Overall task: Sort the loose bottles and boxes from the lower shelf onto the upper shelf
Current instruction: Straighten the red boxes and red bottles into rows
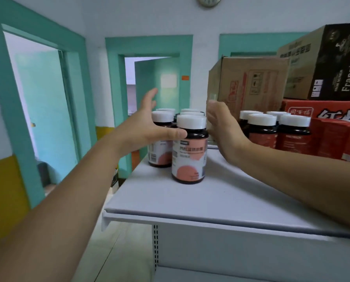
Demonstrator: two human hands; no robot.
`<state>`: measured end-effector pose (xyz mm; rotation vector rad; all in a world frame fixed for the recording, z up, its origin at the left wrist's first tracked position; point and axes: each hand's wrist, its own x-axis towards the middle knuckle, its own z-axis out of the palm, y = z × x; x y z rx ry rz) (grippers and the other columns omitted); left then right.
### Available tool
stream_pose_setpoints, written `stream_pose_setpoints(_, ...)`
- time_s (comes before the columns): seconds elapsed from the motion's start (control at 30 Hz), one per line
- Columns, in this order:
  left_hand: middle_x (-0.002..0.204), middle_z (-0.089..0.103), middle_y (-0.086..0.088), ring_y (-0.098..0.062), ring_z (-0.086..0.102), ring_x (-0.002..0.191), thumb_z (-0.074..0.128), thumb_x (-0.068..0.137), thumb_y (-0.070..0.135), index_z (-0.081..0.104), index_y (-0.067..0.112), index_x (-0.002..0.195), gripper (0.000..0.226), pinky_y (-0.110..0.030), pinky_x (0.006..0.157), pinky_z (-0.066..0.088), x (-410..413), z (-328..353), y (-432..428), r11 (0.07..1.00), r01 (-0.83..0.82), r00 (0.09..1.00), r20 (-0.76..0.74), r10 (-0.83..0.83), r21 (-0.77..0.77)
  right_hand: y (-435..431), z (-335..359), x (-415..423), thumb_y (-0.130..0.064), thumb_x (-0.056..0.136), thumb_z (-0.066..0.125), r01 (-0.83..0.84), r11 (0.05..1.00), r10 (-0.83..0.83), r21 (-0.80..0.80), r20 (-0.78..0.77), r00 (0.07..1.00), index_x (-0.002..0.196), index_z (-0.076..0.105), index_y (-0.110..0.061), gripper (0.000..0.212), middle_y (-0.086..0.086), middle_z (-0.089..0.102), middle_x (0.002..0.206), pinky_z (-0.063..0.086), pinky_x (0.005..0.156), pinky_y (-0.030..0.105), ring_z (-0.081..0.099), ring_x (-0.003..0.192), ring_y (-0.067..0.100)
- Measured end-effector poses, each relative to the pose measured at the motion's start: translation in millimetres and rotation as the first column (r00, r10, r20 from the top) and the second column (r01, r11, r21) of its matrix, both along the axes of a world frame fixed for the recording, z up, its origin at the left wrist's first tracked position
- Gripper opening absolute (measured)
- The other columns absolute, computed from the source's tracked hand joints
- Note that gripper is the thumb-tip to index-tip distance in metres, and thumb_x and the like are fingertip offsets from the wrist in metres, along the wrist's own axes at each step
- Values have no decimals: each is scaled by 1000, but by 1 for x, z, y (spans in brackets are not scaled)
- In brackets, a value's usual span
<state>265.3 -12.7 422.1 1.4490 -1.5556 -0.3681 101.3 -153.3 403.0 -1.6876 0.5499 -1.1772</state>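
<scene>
Notably, left hand (147,127), right hand (224,129): fingers spread wide, flanking white-capped bottle (190,155); black carton (337,64) reads "Franziskaner".

Pale grey metal upper shelf (190,202), flat top, raised front lip.
Left part: cluster of dark brown bottles (190,151) with white screw caps and pink-and-white labels, all upright and close together, one standing forward of the rest.
Right part: second cluster of white-capped dark bottles (272,132) with red labels, upright, just beside red printed cartons (337,137) at the far right.
Behind, between the clusters: brown cardboard box (251,82), base hidden.
</scene>
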Motion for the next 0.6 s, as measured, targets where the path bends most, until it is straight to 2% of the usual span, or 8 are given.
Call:
stream_pose_setpoints(0.07, 163, 22, -2, -22, 37, 142, 85, 23, 76, 4, 48, 152, 155, -48, 116, 32, 4, -8, -7, 999, 49, 996, -68, -49, -14, -7, -11, 2, -70, 68, 52, -5, 1000, 5, -12, -30, 1000, 131, 56, -28, 75, -4, 56, 137, 38, 109, 49, 53, 126, 18)
stream_pose_setpoints(0.13, 152, 35, 3, -21, 45, 136, 88, 30, 69, 4, 46, 153, 151, -46, 115, 35, 6, -16, -11, 995, 85, 990, -111, -90, -48, -9, -17, 3, -72, 71, 50, -28, 999, 29, 15, -69, 997, 131, 57, -30, 74, -4, 59, 135, 39, 108, 49, 55, 126, 19)
stream_pose_setpoints(0.23, 139, 45, 6, -17, 51, 129, 86, 37, 57, 6, 42, 154, 142, -42, 115, 36, 5, -24, -13, 991, 86, 985, -142, -100, -104, -9, -20, 4, -71, 74, 50, -62, 997, 66, 51, -75, 995, 131, 58, -29, 71, -2, 62, 133, 39, 107, 51, 55, 127, 21)
stream_pose_setpoints(0.37, 140, 48, 3, -19, 51, 130, 85, 39, 57, 10, 42, 153, 138, -43, 115, 36, 6, -26, -14, 989, 80, 981, -165, -100, -120, -4, -19, 4, -65, 80, 48, -97, 995, 99, 23, -90, 991, 125, 63, -30, 59, 5, 59, 136, 39, 108, 53, 51, 130, 28)
stream_pose_setpoints(0.5, 135, 51, 5, -17, 53, 127, 86, 39, 55, 14, 38, 154, 136, -41, 113, 39, 5, -25, -15, 988, 87, 979, -171, -108, -126, -3, -19, 3, -69, 78, 51, -126, 992, 128, 26, -97, 987, 127, 62, -30, 63, 4, 60, 135, 36, 110, 56, 51, 130, 29)
stream_pose_setpoints(0.6, 140, 48, 3, -18, 52, 128, 86, 40, 55, 17, 38, 154, 134, -43, 113, 39, 4, -26, -15, 988, 87, 978, -177, -109, -127, -3, -20, 2, -71, 80, 48, -184, 983, 184, 14, -126, 975, 129, 61, -34, 63, 0, 60, 137, 35, 111, 53, 50, 132, 27)
